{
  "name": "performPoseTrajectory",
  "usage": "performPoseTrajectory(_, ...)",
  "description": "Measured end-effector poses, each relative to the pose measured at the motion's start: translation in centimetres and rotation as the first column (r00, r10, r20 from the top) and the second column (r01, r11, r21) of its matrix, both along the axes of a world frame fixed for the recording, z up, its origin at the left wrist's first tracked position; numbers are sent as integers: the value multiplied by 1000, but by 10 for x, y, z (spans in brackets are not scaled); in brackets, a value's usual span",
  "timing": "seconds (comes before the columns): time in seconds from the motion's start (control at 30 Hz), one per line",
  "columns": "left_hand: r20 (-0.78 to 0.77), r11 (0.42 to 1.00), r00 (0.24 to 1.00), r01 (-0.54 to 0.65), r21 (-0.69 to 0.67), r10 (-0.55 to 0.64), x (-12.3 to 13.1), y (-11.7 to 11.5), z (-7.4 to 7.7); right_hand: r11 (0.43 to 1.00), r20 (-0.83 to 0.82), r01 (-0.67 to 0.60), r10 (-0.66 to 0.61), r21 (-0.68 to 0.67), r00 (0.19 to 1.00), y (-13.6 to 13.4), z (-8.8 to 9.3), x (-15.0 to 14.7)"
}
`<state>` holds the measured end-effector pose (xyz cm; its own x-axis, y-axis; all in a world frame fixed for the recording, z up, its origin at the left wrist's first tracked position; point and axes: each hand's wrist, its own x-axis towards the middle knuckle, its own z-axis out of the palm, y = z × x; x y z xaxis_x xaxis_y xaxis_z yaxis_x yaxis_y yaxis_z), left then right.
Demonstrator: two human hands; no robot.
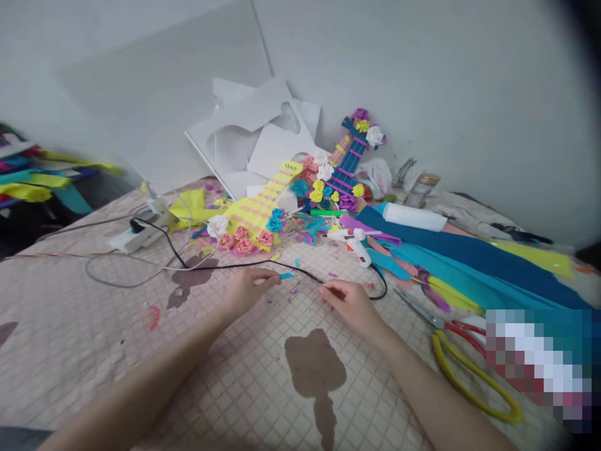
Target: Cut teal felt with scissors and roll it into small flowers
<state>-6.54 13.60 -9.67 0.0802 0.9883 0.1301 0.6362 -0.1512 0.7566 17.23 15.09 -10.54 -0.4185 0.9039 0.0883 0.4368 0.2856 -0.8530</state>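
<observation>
My left hand pinches a small turquoise foam strip just above the quilted pink cover. My right hand is closed in a pinch a little to the right, close to the black cable that runs between the hands; what its fingertips hold is too small to make out. Scraps of coloured foam lie scattered around both hands. Beyond them a white glue gun rests on the cover.
A yellow foam guitar and a blue one, both with foam flowers, lean by white cut-out boards. Coloured foam sheets spread at right, with scissors and a white bottle. A power strip sits at left.
</observation>
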Motion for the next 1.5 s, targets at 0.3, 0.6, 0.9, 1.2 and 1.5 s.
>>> performPoseTrajectory(0.3, -184, 957, 940, -288, 30, 288, -67, -12, -9, 995, -55, 56, -52, 84, 997, 4, 1, 2)
performPoseTrajectory(0.6, -284, 946, 913, -319, -52, 292, -81, -8, -20, 964, -51, 166, -158, 208, 986, 10, -4, 6)
performPoseTrajectory(0.9, -304, 938, 894, -346, 0, 330, -75, -10, -23, 937, -96, 195, -174, 289, 980, 7, -7, 7)
performPoseTrajectory(1.2, -311, 944, 893, -327, 49, 326, -75, -11, -27, 930, -76, 161, -144, 331, 987, 7, -13, 4)
performPoseTrajectory(1.5, -342, 946, 883, -316, 80, 323, -77, -10, -29, 917, -61, 170, -159, 360, 985, 5, -12, 4)
